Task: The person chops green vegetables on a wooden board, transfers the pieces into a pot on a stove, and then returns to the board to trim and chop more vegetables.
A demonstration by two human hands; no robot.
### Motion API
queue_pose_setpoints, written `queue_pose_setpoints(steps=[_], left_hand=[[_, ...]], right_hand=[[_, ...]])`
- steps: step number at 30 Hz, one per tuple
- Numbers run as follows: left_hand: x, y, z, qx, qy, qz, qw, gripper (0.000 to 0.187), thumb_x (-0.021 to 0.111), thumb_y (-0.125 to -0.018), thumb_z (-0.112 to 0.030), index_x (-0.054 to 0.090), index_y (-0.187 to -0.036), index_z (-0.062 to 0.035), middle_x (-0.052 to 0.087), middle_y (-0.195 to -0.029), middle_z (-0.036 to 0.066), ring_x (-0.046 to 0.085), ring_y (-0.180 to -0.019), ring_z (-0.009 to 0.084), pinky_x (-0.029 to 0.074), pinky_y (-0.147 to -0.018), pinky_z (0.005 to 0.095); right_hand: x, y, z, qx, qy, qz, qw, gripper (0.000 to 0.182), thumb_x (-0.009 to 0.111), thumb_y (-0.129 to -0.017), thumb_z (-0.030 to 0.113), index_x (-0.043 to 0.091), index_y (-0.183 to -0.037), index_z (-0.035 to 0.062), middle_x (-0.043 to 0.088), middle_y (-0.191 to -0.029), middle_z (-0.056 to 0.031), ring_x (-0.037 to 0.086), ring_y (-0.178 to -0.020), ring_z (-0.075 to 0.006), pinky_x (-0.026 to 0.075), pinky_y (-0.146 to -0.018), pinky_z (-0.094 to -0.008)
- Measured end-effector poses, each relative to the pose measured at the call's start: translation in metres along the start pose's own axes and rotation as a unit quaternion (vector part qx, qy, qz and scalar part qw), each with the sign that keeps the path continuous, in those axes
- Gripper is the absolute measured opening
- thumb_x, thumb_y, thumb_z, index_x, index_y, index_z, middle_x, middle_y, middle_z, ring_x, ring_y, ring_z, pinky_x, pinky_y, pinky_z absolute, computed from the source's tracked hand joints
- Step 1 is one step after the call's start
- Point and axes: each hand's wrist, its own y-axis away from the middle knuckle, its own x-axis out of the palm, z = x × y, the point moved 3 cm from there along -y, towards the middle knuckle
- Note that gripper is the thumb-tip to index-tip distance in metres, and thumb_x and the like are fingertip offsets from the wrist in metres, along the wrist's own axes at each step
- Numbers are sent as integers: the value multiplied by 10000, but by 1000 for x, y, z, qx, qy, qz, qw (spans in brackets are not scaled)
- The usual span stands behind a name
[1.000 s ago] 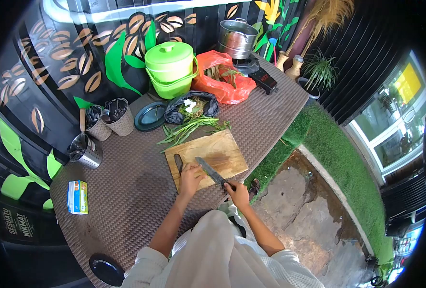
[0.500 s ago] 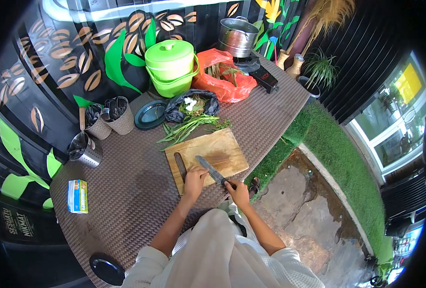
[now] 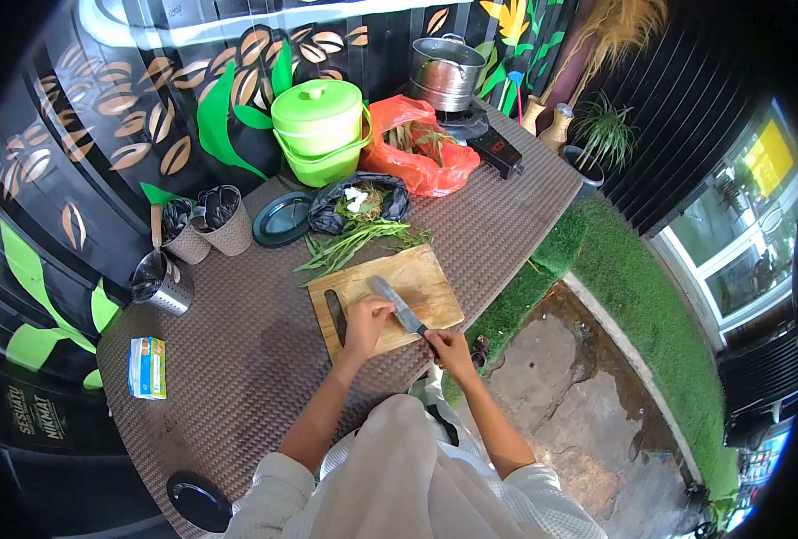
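Observation:
My right hand (image 3: 451, 350) is wrapped round the dark handle of a kitchen knife (image 3: 401, 306). The knife's wide grey blade points up and left over the wooden cutting board (image 3: 421, 269). Close to the left side of the blade is my left hand (image 3: 365, 325), its fingers curled and pressed together. Whether anything small is between those fingers cannot be made out. Long green leafy stems (image 3: 349, 244) lie just beyond the board's far edge. Behind them, a black plastic bag (image 3: 327, 216) stands open, with greens and something white in it.
Farther back are a dark oval plate (image 3: 281, 218), a lime-green lidded bucket (image 3: 318, 135), a red plastic bag (image 3: 453, 175) and a steel pot (image 3: 448, 76) by a black cooker (image 3: 499, 153). Utensil holders (image 3: 228, 225) and a tissue pack (image 3: 147, 367) are at left. The table's right edge borders grass.
My left hand has lifted slightly and its fingers have curled in more beside the blade. The knife has shifted a little, still in my right hand.

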Motion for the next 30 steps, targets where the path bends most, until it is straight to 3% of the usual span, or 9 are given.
queue_pose_setpoints(steps=[2,6,16,18,23,24,26,29,30], left_hand=[[2,-20,-14,40,-30,8,999,104,669,-767,22,709,-862,14,666,-842,158,638,-759,273,507,-674,333],[12,-67,-46,133,-59,16,989,146,681,-744,41,700,-887,17,659,-817,165,648,-736,265,513,-662,318],[69,-259,-152,200,6,30,979,87,671,-765,17,670,-850,4,657,-821,157,656,-749,269,533,-643,356],[85,-310,-177,347,-141,-12,927,69,661,-775,-25,668,-842,-5,640,-827,165,639,-784,308,519,-686,390],[121,-440,-237,375,-167,-36,911,86,636,-792,-66,669,-833,2,625,-833,163,612,-833,339,502,-738,418],[129,-469,-241,467,-200,-62,859,81,623,-791,-60,669,-817,2,631,-822,165,612,-833,332,501,-746,420],[137,-515,-248,495,-265,-74,824,79,612,-778,-35,670,-822,-6,639,-822,172,616,-844,330,502,-747,425],[149,-587,-214,392,-312,-139,854,70,617,-754,-33,679,-776,-7,655,-784,179,637,-783,335,519,-706,403],[152,-605,-200,391,-315,-144,853,70,617,-754,-33,679,-776,-7,655,-784,179,637,-783,335,519,-706,403]], right_hand=[[-9,-9,11,-25,-17,13,999,254,599,-924,258,671,-960,17,533,-581,10,408,-408,-46,271,-356,-215],[-35,-28,51,-31,-24,8,999,253,595,-926,279,661,-897,36,538,-586,9,410,-409,-48,268,-357,-215],[-157,-127,240,-85,25,35,995,272,573,-932,285,651,-934,24,543,-612,0,433,-424,-58,316,-366,-226],[-187,-161,280,-107,48,56,992,272,558,-939,292,637,-944,32,551,-638,-5,443,-437,-57,325,-368,-220],[-245,-262,382,-170,20,82,982,238,494,-943,225,608,-952,17,569,-661,-34,467,-449,-70,344,-364,-222],[-251,-285,399,-179,27,83,980,238,494,-943,225,608,-952,17,569,-661,-34,467,-449,-70,344,-364,-222],[-259,-333,428,-212,30,65,975,245,486,-943,211,608,-984,3,577,-652,-38,475,-439,-79,358,-363,-233],[-261,-413,443,-297,137,-26,945,280,525,-909,193,624,-1031,-38,640,-692,-87,558,-456,-115,428,-396,-265],[-260,-434,442,-337,191,-69,919,268,560,-875,163,628,-1025,-48,665,-730,-146,626,-533,-192,498,-493,-321]])
